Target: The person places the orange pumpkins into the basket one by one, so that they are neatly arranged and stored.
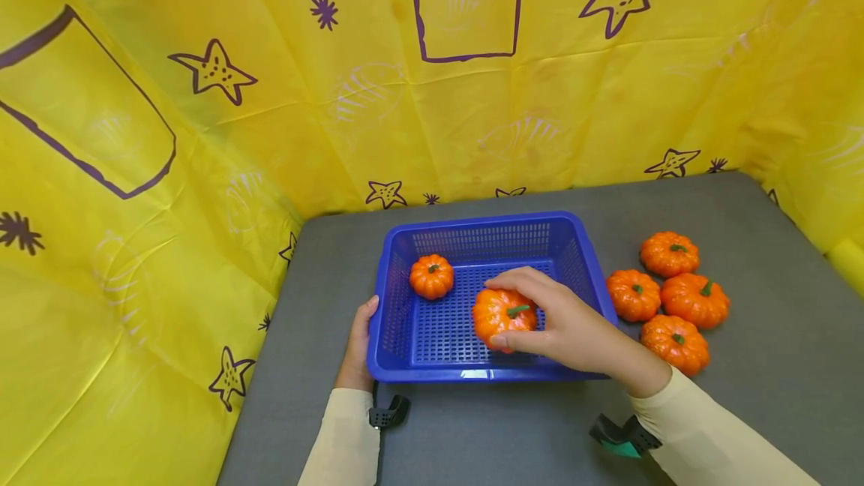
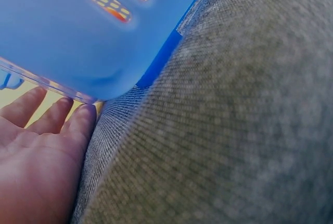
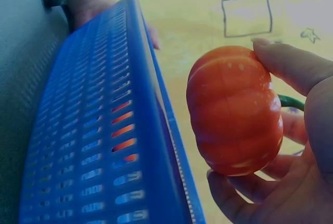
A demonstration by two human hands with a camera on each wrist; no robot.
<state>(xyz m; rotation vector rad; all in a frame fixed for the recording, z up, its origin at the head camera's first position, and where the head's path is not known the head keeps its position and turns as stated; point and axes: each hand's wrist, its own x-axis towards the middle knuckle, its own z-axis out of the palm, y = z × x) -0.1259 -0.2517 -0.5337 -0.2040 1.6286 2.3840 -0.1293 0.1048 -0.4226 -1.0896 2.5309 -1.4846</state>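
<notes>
My right hand holds a small orange pumpkin with a green stem, thumb on one side and fingers on the other. In the right wrist view this pumpkin is raised beside and above the rim of the blue plastic basket. Inside the basket, toward its left end, lies another small pumpkin. My left hand rests against the basket's left side, near the rim. The left wrist view shows its extended fingers along the basket's edge, with the palm partly in sight.
Several more orange pumpkins lie clustered right of the basket on the grey table. A yellow cloth printed with starfish hangs behind and along the sides. Black bands sit on both wrists.
</notes>
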